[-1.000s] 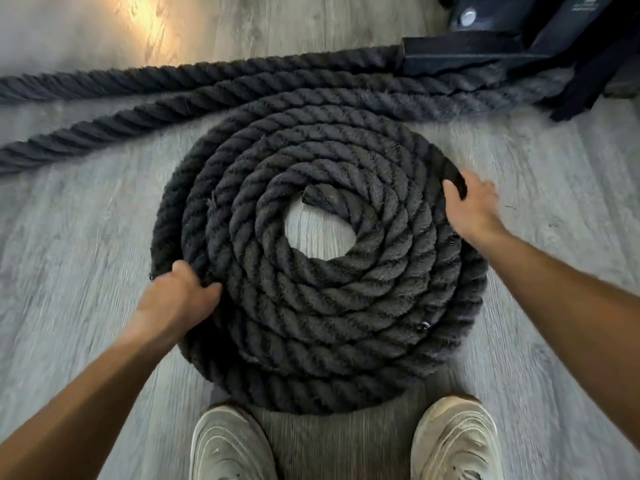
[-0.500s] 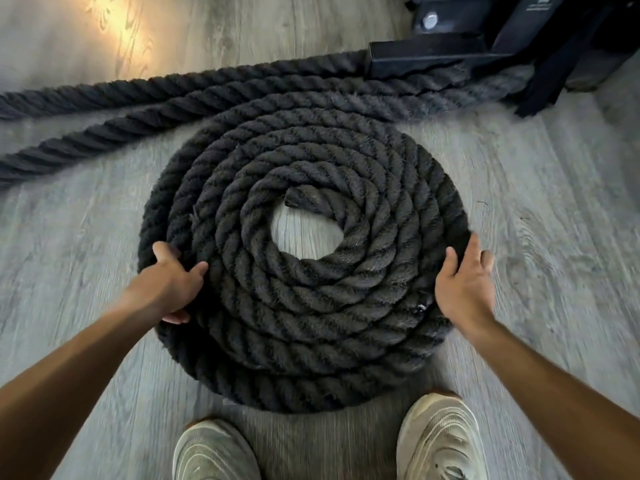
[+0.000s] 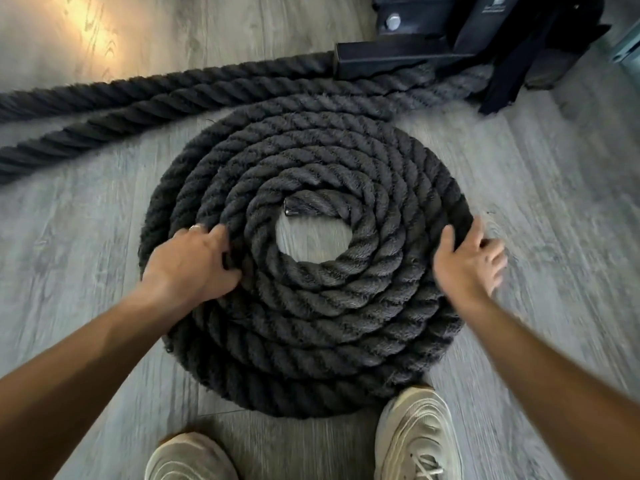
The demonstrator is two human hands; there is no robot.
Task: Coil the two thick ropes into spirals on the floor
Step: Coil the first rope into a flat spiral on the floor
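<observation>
One rope is well into its coil, and the step in hand looks like turning or tightening the spiral (image 3: pixel 308 265) so more of the loose run winds on. The left hand (image 3: pixel 194 265) lies on the left side of the spiral, its fingers (image 3: pixel 221 237) curled down into the groove between two inner turns, clamped on the rope there; a ring shows on one finger. The right hand (image 3: pixel 467 261) is at the spiral's right edge with fingers spread apart, thumb against the outermost turn, closed on nothing; it is blurred, so how firmly it presses cannot be told.

The spiral lies flat on the grey wood-look floor (image 3: pixel 554 202), just beyond the person's pale shoes (image 3: pixel 415 438). It is a thick, dark, twisted rope, fuzzy at the surface, wound in about six close turns around a small open centre where the capped rope end (image 3: pixel 294 207) rests. The outer turn runs off at the far side toward a black metal frame (image 3: pixel 398 57). Two straight rope lengths (image 3: pixel 138 98) lie side by side on the far left, not yet coiled.

The next move probably calls for both hands to rotate the whole spiral together, keeping the turns flat and snug. The rope looks heavy and stiff, so it may drag on the floor.
</observation>
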